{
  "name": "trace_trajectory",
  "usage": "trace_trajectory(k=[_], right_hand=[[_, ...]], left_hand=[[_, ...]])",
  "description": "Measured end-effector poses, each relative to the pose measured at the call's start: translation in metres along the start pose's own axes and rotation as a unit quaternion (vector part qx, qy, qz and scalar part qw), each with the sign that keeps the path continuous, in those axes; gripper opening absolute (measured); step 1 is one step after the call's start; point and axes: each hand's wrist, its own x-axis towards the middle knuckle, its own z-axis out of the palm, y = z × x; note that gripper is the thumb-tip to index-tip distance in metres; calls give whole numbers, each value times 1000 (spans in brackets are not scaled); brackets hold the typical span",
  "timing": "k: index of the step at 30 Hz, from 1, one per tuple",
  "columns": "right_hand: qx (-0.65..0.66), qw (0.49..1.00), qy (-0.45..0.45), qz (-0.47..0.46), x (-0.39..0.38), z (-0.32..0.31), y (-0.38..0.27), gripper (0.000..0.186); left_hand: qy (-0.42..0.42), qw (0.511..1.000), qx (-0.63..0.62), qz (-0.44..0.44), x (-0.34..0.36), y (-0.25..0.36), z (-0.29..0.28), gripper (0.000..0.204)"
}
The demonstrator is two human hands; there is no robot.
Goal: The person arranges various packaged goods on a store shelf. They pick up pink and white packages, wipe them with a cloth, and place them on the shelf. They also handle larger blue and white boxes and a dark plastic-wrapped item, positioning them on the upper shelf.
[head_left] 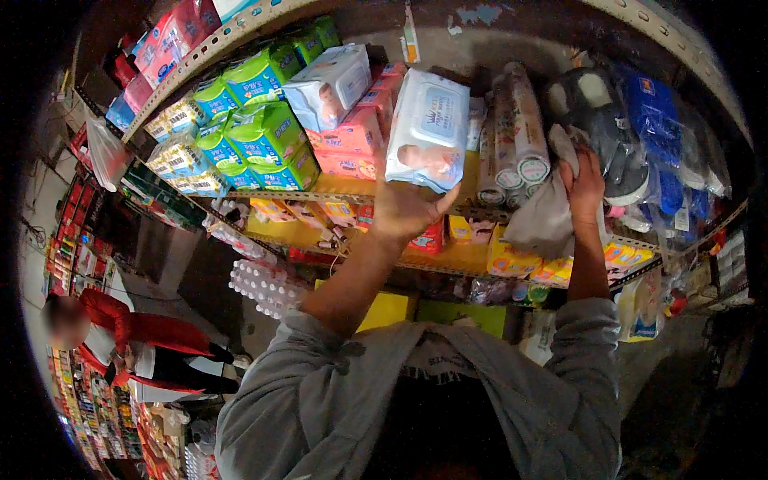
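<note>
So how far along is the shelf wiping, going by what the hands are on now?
Midway, probably. In hand: the left hand holds a white wipes pack lifted off the yellow shelf, and the right hand presses a grey cloth against the rolls. Done: can't tell which areas are wiped. Left: the pack isn't yet set down.

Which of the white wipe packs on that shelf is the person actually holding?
The upright white wipe pack nearer the shelf's middle, gripped from below by the left hand. The other white pack lies tilted atop the pink packs, untouched.
</note>
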Motion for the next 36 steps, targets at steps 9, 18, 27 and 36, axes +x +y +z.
trace_trajectory(k=[9,18,27,36], right_hand=[[44,998,-35,25,1,-5,-5,35],[28,999,22,-24,5,-4,-5,34],[47,999,-4,-10,2,-1,-2,35],[32,998,30,-33,2,-4,-3,35]], left_hand=[[-43,729,656,191,24,-1,-50,51],[150,939,308,-20,16,67,5,67],[175,865,468,-46,57,96,-44,53],[16,666,697,263,39,67,-43,61]])
